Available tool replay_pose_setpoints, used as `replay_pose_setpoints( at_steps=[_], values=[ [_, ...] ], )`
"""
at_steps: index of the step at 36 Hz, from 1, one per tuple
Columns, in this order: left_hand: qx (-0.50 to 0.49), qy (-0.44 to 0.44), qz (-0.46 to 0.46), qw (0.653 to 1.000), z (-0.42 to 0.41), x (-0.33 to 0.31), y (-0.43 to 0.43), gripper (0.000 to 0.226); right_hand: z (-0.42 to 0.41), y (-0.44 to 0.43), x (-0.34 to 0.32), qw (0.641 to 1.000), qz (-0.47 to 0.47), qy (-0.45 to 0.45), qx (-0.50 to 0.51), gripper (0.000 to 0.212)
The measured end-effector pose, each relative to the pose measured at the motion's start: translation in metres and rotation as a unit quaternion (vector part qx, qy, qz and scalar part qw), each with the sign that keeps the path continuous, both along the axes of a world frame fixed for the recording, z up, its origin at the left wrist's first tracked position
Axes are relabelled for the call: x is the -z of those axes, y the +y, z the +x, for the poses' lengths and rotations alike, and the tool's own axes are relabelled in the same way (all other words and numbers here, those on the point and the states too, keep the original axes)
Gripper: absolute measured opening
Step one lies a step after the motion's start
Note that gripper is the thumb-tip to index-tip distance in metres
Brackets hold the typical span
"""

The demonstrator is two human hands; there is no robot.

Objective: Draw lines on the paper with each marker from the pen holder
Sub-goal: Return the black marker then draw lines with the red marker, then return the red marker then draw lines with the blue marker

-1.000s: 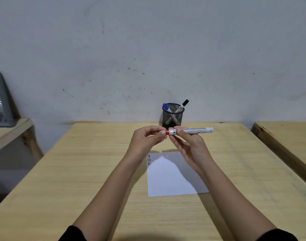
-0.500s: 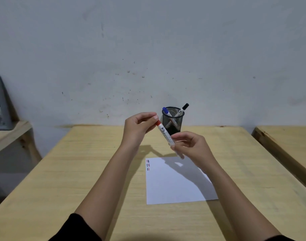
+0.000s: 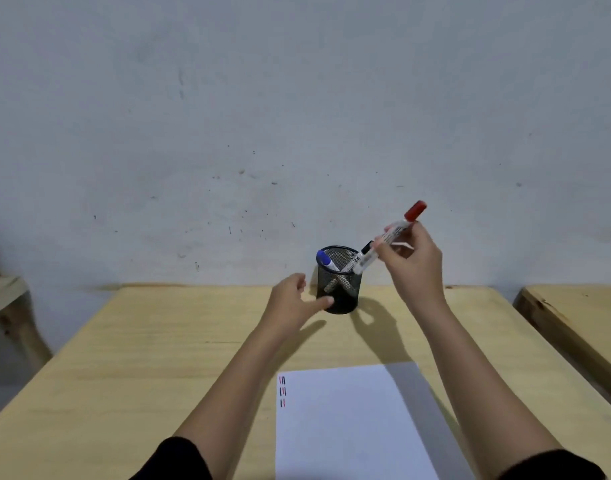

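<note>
A black mesh pen holder [image 3: 339,295] stands at the table's far edge. A blue-capped marker [image 3: 326,260] and a black-capped marker [image 3: 365,249] lean inside it. My right hand [image 3: 409,259] holds a capped red marker [image 3: 399,229], tilted, with its lower end at the holder's rim. My left hand [image 3: 293,304] is open just left of the holder, fingertips touching its side. White paper [image 3: 345,420] lies near me, with short red and black lines [image 3: 282,391] at its left edge.
The wooden table [image 3: 158,358] runs to the grey wall behind. A second wooden table [image 3: 574,317] stands to the right across a narrow gap. A wooden shelf [image 3: 2,292] sits at the left edge.
The cap is back on the red marker. My right hand carried it up and forward to the holder. My left hand let go of the cap and moved to the holder's side.
</note>
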State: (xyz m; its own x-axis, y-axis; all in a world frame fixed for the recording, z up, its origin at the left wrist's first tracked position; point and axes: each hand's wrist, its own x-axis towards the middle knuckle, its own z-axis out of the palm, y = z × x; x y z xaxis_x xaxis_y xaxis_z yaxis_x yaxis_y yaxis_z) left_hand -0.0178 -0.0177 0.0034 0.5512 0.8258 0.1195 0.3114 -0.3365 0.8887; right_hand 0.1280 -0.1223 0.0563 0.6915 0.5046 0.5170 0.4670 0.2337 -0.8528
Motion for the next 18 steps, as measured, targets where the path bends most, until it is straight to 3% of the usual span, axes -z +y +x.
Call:
replay_pose_setpoints(
  at_steps=[3, 5, 9, 18],
  values=[
    [0.021, -0.010, -0.049, 0.999, 0.013, 0.011, 0.001, 0.071, 0.010, 0.016, -0.002, 1.000, 0.019, 0.006, 0.016, 0.020],
    [0.026, -0.010, -0.029, 0.999, 0.023, 0.013, 0.002, 0.082, 0.016, 0.028, 0.002, 1.000, -0.010, -0.009, 0.016, 0.021],
    [0.048, -0.039, 0.004, 0.998, 0.040, 0.013, 0.010, 0.059, 0.021, 0.045, 0.013, 0.997, -0.074, -0.029, 0.014, 0.014],
    [0.033, -0.083, -0.008, 0.996, 0.057, 0.029, 0.023, 0.065, 0.030, 0.064, 0.018, 0.977, -0.192, -0.094, -0.009, 0.023]
  ],
)
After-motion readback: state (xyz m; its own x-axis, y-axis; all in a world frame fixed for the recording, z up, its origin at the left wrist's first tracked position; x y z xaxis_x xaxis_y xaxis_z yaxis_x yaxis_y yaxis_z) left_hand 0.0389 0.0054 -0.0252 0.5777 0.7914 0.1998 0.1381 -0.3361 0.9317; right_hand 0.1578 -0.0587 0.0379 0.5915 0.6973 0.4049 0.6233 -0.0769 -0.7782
